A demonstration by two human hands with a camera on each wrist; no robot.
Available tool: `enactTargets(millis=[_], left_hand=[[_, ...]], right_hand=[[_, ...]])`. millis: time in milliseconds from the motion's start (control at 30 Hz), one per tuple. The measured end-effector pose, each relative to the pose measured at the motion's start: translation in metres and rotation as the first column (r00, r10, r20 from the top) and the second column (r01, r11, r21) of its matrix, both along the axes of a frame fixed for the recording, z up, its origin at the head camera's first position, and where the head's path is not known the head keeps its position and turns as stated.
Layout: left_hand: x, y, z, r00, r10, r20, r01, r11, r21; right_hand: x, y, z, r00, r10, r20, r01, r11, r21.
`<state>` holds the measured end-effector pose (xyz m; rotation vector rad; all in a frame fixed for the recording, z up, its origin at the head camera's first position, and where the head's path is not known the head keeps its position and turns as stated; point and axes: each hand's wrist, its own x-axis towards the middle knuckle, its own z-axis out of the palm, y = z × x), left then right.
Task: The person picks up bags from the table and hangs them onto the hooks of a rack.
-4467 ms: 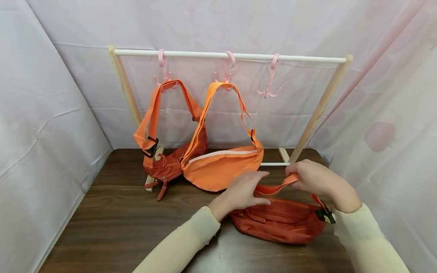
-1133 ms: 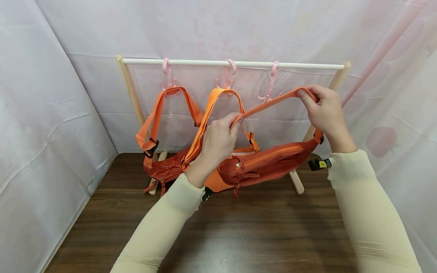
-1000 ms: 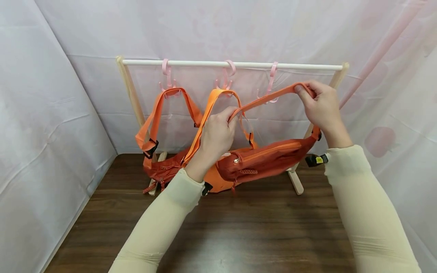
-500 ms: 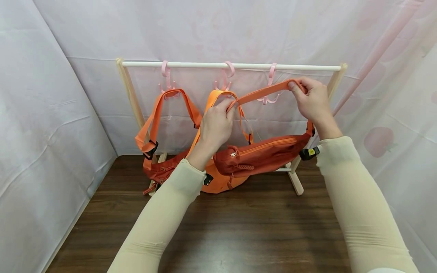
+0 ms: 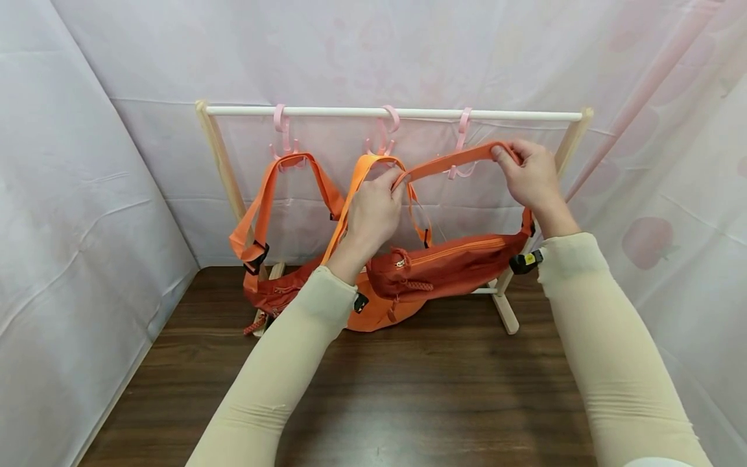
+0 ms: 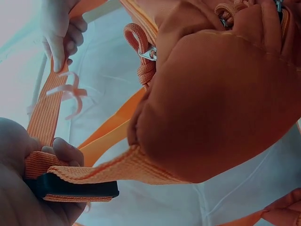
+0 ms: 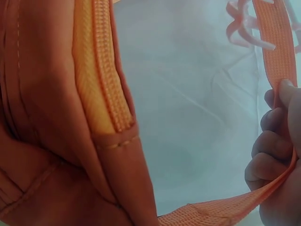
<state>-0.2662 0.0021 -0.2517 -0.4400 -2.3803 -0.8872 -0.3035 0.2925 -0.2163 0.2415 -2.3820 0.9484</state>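
Both hands stretch the orange strap of a rust-red waist bag, which hangs below them in front of the rack. My left hand grips the strap's left part; a black buckle lies against its palm in the left wrist view. My right hand pinches the right part between thumb and curled fingers, also seen in the right wrist view. Between the hands, the strap crosses the lower prongs of the right pink hook in the head view. A bright orange bag hangs behind, partly covered.
A wooden rack with a white rail stands on the dark wood table. Another rust-red bag hangs from the left pink hook; the orange one hangs from the middle pink hook. Pale curtains enclose the back and sides.
The rust-red bag has come up off the table to the rack, and my left hand now grips its strap too. Over the last second both hands rose slightly, and the right shifted a little left.
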Motion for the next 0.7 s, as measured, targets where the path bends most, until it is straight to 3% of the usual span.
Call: enactTargets(millis=[233,500,700], left_hand=[[-0.003,0.008,-0.006,0.999,0.022,0.031,-0.021,0.999,-0.037],[-0.007,0.018,-0.013,0.996,-0.027,0.082,0.027,1.0,0.001],[-0.01,0.025,-0.02,0.988,-0.075,0.135,0.075,0.997,0.005]], right_hand=[[-0.002,0.007,-0.009,1.0,-0.001,0.017,0.001,1.0,-0.014],[-0.002,0.016,-0.018,1.0,-0.018,0.012,0.019,0.999,-0.03],[-0.002,0.021,-0.023,0.998,-0.019,0.056,0.021,0.999,-0.044]])
